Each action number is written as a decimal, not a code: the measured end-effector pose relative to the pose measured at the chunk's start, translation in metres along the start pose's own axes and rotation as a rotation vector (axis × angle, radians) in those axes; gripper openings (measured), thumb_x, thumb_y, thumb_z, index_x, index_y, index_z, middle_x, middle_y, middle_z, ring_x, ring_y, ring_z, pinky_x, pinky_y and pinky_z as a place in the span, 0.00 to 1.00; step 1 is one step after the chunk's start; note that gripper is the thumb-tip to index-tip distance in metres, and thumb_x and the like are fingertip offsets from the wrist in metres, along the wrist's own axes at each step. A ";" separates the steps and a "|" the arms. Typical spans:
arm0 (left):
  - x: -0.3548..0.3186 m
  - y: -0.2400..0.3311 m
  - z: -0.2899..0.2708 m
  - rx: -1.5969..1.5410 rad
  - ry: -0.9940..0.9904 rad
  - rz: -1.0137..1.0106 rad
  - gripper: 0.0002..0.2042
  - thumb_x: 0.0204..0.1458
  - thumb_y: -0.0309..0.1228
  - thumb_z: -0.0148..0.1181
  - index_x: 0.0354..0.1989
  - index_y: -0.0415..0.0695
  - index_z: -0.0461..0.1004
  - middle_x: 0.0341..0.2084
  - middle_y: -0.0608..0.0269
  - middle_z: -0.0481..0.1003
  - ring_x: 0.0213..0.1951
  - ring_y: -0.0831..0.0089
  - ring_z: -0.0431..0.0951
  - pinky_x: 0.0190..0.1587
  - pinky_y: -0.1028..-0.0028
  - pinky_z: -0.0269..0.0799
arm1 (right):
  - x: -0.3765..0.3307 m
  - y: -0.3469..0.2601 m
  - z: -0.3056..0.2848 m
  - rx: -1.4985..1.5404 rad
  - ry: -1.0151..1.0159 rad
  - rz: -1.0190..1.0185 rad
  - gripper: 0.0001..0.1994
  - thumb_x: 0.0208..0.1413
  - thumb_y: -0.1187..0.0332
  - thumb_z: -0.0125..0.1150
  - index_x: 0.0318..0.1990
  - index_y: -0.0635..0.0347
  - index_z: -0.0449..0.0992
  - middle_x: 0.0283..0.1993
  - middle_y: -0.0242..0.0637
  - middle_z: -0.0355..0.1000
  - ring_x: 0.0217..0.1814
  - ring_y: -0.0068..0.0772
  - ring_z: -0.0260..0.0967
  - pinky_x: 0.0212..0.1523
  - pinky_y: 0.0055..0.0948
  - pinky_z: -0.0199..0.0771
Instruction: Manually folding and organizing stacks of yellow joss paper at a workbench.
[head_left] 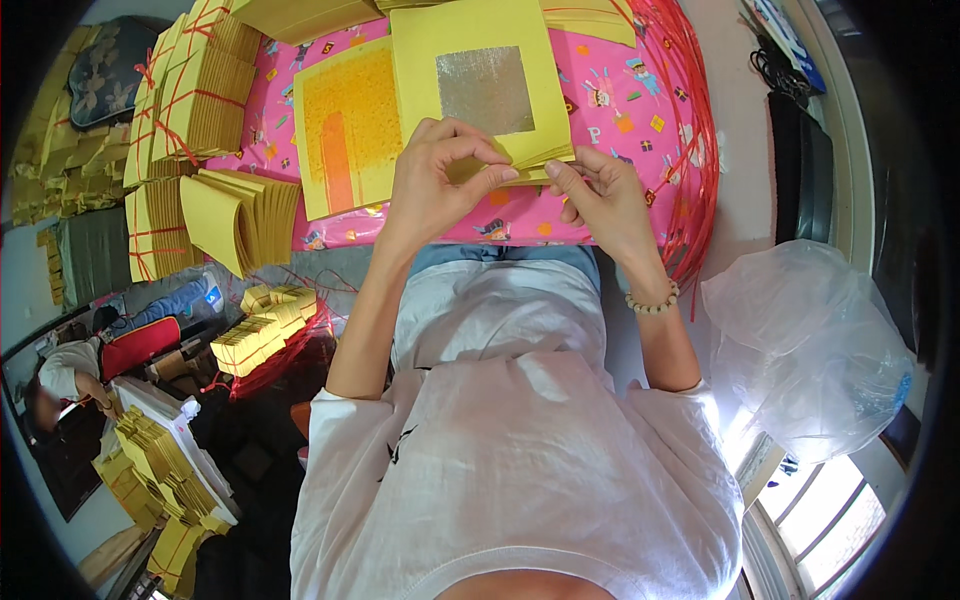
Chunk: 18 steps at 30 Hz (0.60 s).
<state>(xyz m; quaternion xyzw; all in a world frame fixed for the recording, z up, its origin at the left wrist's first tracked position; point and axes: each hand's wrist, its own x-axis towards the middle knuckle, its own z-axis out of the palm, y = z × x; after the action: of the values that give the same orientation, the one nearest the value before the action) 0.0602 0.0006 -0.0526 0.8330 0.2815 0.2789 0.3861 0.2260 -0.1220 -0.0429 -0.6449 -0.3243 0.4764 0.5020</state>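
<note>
A stack of yellow paper sheets [470, 40] with a silver foil square [485, 90] on the top sheet lies on the pink patterned table cover [620, 100]. My left hand [440, 175] pinches the near edge of the top sheets, fingers curled over them. My right hand [600, 195] grips the same near edge from the right, thumb and forefinger on the paper. A second sheet with an orange-gold patch [345, 125] lies just left of the stack.
Bundles of yellow paper tied with red string [195, 95] stand at the left, with folded sheets [240, 215] below them. Red strings [690, 130] hang on the right. A clear plastic bag [805, 345] sits at the lower right. Another person [60, 375] is at the far left.
</note>
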 end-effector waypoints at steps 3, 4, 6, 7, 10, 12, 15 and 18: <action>0.003 -0.002 0.001 0.003 0.003 0.004 0.06 0.38 0.31 0.70 0.25 0.47 0.80 0.28 0.67 0.76 0.34 0.67 0.71 0.38 0.71 0.67 | 0.005 0.003 -0.001 0.011 0.003 0.016 0.10 0.58 0.67 0.57 0.37 0.68 0.75 0.25 0.32 0.71 0.19 0.14 0.64 0.19 0.17 0.64; 0.004 -0.003 0.001 0.004 0.009 0.013 0.06 0.38 0.31 0.71 0.24 0.46 0.80 0.28 0.66 0.76 0.34 0.67 0.71 0.37 0.70 0.67 | 0.005 0.003 -0.001 0.011 0.004 0.014 0.10 0.58 0.67 0.57 0.37 0.68 0.75 0.25 0.32 0.71 0.19 0.14 0.64 0.19 0.17 0.64; 0.004 -0.002 0.002 0.005 0.005 0.007 0.06 0.38 0.31 0.70 0.25 0.46 0.80 0.28 0.66 0.76 0.33 0.66 0.71 0.37 0.70 0.67 | 0.005 0.005 -0.002 0.008 0.013 -0.017 0.09 0.57 0.68 0.57 0.35 0.67 0.75 0.24 0.31 0.70 0.19 0.13 0.62 0.18 0.17 0.63; 0.004 -0.001 0.002 0.005 0.002 -0.002 0.06 0.39 0.31 0.70 0.25 0.45 0.79 0.27 0.65 0.76 0.33 0.66 0.71 0.36 0.70 0.67 | 0.005 0.011 -0.004 0.007 0.017 -0.024 0.09 0.57 0.68 0.57 0.35 0.67 0.75 0.24 0.31 0.70 0.19 0.13 0.62 0.18 0.17 0.63; 0.002 -0.002 0.002 0.018 0.026 0.002 0.06 0.41 0.31 0.68 0.26 0.44 0.79 0.27 0.63 0.76 0.33 0.64 0.71 0.36 0.69 0.67 | 0.003 0.016 -0.007 -0.207 0.028 -0.166 0.08 0.54 0.70 0.60 0.38 0.65 0.74 0.21 0.29 0.67 0.18 0.13 0.60 0.19 0.18 0.62; 0.000 -0.004 0.001 0.020 0.038 0.016 0.06 0.42 0.31 0.67 0.26 0.44 0.78 0.27 0.63 0.75 0.32 0.64 0.71 0.36 0.69 0.67 | -0.006 0.002 -0.007 -0.322 0.197 -0.071 0.12 0.51 0.72 0.62 0.42 0.63 0.72 0.26 0.31 0.68 0.23 0.15 0.63 0.21 0.19 0.64; -0.001 -0.002 -0.001 0.012 0.047 0.040 0.06 0.43 0.30 0.66 0.27 0.43 0.78 0.27 0.62 0.75 0.32 0.63 0.71 0.36 0.69 0.67 | 0.005 -0.009 -0.008 -0.362 0.328 -0.350 0.15 0.48 0.75 0.62 0.45 0.61 0.70 0.34 0.35 0.68 0.32 0.25 0.68 0.32 0.25 0.70; 0.000 0.001 -0.001 0.010 0.035 0.031 0.05 0.44 0.30 0.65 0.27 0.43 0.78 0.27 0.63 0.75 0.33 0.63 0.71 0.36 0.69 0.67 | 0.030 -0.020 -0.015 -0.737 0.276 -0.799 0.14 0.45 0.78 0.61 0.42 0.61 0.71 0.41 0.37 0.68 0.41 0.38 0.68 0.44 0.33 0.69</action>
<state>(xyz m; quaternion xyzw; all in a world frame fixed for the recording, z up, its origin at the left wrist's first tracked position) 0.0590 0.0006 -0.0514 0.8341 0.2769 0.2979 0.3727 0.2517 -0.0947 -0.0316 -0.6611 -0.6199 0.0155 0.4224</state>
